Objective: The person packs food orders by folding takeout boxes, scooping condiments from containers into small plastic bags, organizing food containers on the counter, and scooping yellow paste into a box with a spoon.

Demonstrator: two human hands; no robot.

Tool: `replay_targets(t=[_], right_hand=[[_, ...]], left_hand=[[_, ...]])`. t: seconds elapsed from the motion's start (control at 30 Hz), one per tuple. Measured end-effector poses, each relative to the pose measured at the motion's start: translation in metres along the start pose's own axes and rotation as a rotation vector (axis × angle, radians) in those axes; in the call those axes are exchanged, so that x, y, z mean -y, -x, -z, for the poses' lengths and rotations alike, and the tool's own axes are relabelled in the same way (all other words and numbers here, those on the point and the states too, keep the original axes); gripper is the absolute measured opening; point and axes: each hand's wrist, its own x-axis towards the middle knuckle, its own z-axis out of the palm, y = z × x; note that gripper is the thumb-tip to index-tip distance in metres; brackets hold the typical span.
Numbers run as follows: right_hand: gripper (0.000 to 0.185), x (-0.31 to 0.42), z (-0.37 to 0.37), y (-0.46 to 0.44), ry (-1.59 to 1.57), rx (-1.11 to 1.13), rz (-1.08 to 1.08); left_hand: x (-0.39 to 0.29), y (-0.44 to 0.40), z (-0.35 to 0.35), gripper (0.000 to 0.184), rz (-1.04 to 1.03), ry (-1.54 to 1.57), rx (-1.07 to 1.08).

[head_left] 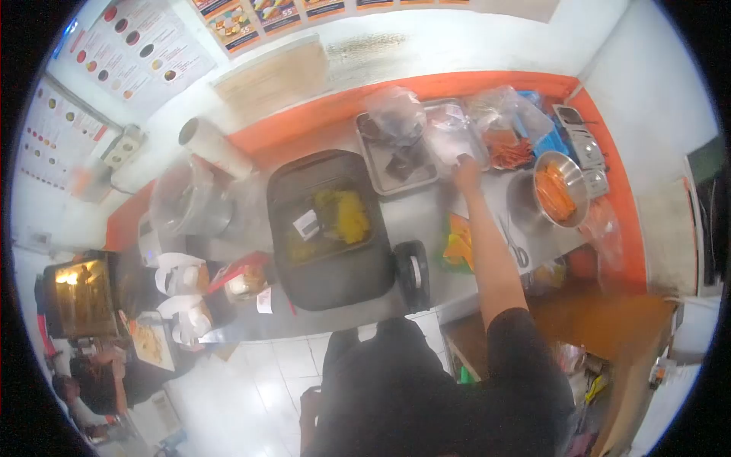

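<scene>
At the end of my outstretched right arm, my right hand point(466, 177) reaches over the near edge of a tray holding a white plastic bag point(451, 133). Its fingers look drawn together, but what they hold, if anything, is too small to name. My left hand point(310, 404) hangs low beside my body, mostly hidden and blurred. To the left of my right hand is a metal tray point(371, 164) with a plastic bag and dark pieces. A steel bowl point(561, 189) of orange strips stands to its right, near scissors point(519, 255). A large dark tub point(331, 274) with yellow food is in mid-counter.
A clear bucket point(190, 199) and a paper roll point(215, 146) stand at the left. Wrapped cups point(183, 276) line the counter's front edge. A wooden shelf point(601, 316) is at the right. Another person point(103, 381) is at the lower left beside a board with food.
</scene>
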Motion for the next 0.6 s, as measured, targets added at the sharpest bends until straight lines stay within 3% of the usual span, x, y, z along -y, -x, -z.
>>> replay_targets(t=[0.07,0.13,0.17,0.2,0.23,0.27,0.3,0.33,0.37,0.5,0.57,0.6], right_hand=[[0.026,-0.026,-0.026,-0.018,0.271,0.176,-0.031],[0.023,-0.009,-0.011,-0.027,0.402,0.359,-0.213],[0.022,-0.027,-0.025,-0.028,0.47,0.429,-0.139],[0.021,-0.023,-0.025,-0.029,0.472,0.359,-0.174],[0.019,-0.051,-0.051,-0.027,0.492,0.266,-0.038],[0.02,-0.085,-0.075,-0.023,0.441,0.222,0.126],[0.022,-0.051,-0.049,-0.031,0.375,0.267,-0.006],[0.023,-0.014,-0.015,-0.031,0.354,0.26,-0.009],[0.021,-0.027,-0.022,-0.035,0.406,0.263,0.059],[0.018,-0.041,-0.012,-0.047,0.359,0.186,0.131],[0.019,-0.073,-0.015,-0.048,0.3,0.057,0.224],[0.019,-0.09,-0.026,-0.05,0.244,-0.027,0.292]], left_hand=[[-0.008,0.031,0.006,0.039,0.085,0.068,0.073],[-0.017,0.047,0.011,0.046,0.134,0.053,0.114],[-0.016,0.055,0.013,0.049,0.162,0.049,0.133],[0.016,0.043,-0.007,0.046,0.226,0.216,-0.042],[0.101,0.01,-0.048,0.044,0.202,0.175,-0.018],[0.112,0.009,-0.057,0.039,0.186,0.428,0.005],[0.113,0.007,-0.068,0.036,0.111,0.829,-0.05],[0.116,0.004,-0.075,0.038,0.155,0.485,-0.04],[0.094,0.005,-0.065,0.04,0.085,0.226,-0.081],[0.06,-0.011,-0.063,0.041,0.193,0.222,0.019],[0.055,-0.019,-0.066,0.045,0.052,0.128,-0.069],[0.015,-0.01,-0.039,0.048,0.156,0.237,0.009]])
